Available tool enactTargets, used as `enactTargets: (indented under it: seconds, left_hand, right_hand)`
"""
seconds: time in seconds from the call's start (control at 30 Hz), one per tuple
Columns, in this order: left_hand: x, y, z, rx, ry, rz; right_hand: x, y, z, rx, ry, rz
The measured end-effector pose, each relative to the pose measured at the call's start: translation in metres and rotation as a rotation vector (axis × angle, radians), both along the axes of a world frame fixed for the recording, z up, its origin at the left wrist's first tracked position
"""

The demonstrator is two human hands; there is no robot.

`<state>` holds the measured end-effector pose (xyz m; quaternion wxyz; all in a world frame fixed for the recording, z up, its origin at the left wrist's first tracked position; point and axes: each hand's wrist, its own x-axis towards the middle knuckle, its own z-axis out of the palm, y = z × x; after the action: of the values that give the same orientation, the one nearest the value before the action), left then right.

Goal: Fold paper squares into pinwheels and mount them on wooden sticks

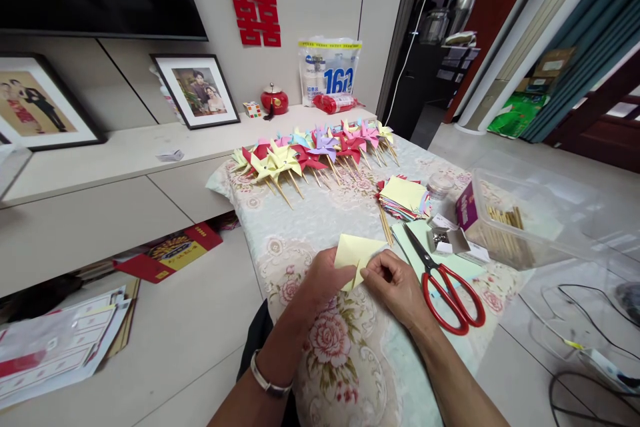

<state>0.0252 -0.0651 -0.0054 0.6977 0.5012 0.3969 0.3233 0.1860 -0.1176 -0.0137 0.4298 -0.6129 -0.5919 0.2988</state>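
A pale yellow paper square [356, 251], with a slit running in from its lower edge, is held above the flowered tablecloth [333, 337]. My left hand [327, 277] pinches its left side, thumb on top. At the lower right of the sheet, my right hand [397, 283] grips a corner between thumb and fingers. Just right of that hand lie large scissors [445, 280] with red handles, their blades slightly apart. Behind the hands, a stack of coloured paper squares [404, 195] has a yellow sheet on top. A small box of metal fasteners [443, 238] sits beyond the scissors.
Several finished paper pinwheels [310, 150] on sticks lie in a row at the table's far end. A clear plastic bin [520, 220] holding wooden sticks [505, 220] stands at the right. A low white cabinet [125, 160] borders the left; cables [590, 353] lie on the floor at right.
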Motion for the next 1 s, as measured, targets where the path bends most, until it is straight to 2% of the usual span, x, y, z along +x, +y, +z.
enactTargets:
  seconds: [0.37, 0.63, 0.77, 0.83, 0.9, 1.0]
  left_hand:
    - [0.003, -0.002, 0.004, -0.019, 0.045, 0.048]
    - [0.005, 0.001, -0.003, 0.01, 0.117, 0.087]
    - [0.006, 0.002, -0.001, -0.005, 0.096, 0.096]
    - [0.005, 0.002, 0.003, -0.034, 0.061, 0.075]
    - [0.003, 0.002, 0.007, -0.084, 0.041, 0.043]
    - [-0.006, 0.005, 0.011, -0.108, 0.09, -0.019]
  right_hand:
    - [0.0, 0.0, 0.002, -0.003, -0.007, -0.016]
    - [-0.001, 0.002, 0.001, 0.011, -0.007, -0.007]
    - [0.0, 0.0, 0.002, 0.046, 0.027, -0.009]
    - [0.002, -0.002, 0.002, 0.106, 0.067, -0.061]
    - [0.005, -0.003, 0.001, 0.199, 0.143, -0.173]
    - [0.01, -0.003, -0.004, 0.294, 0.296, -0.301]
